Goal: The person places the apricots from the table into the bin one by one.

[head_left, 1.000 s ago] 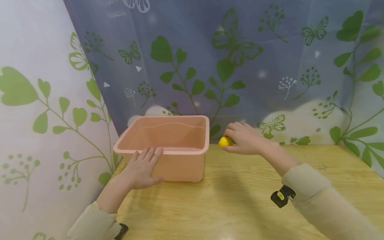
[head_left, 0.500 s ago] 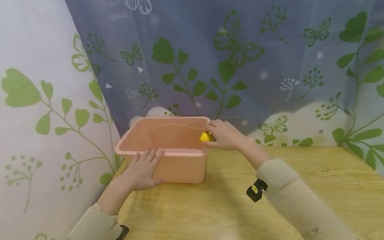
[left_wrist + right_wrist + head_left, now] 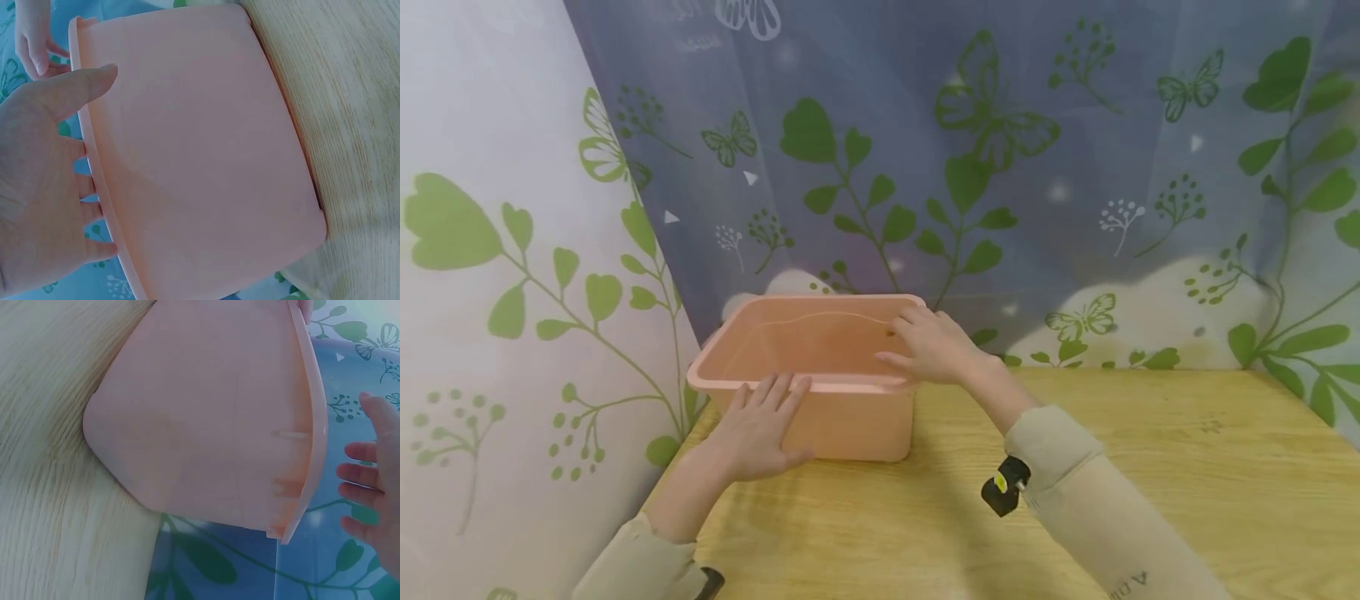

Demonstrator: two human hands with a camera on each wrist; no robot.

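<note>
A pink plastic bin (image 3: 850, 421) stands on the wooden table. My left hand (image 3: 756, 437) rests on its near rim, fingers straight over the edge. In the left wrist view, the thumb (image 3: 94, 84) lies apart from the fingers, against the outer wall. Over the bin's right end reaches my right hand (image 3: 928, 343), its fingers inside the rim line. The right wrist view shows that hand (image 3: 381, 481) with fingers spread and nothing between them. Only a small yellow-orange bit (image 3: 890, 331) shows by its fingertips; the rest of the round yellow thing is hidden.
A blue curtain (image 3: 880, 167) with leaves and butterflies hangs close behind the bin. A pale leaf-printed sheet (image 3: 535, 400) lines the left side. The wooden tabletop (image 3: 1135, 450) extends right of the bin.
My right hand has moved left from beside the bin to over its right end, carrying the round yellow thing, then let it go. My left hand stays at the rim.
</note>
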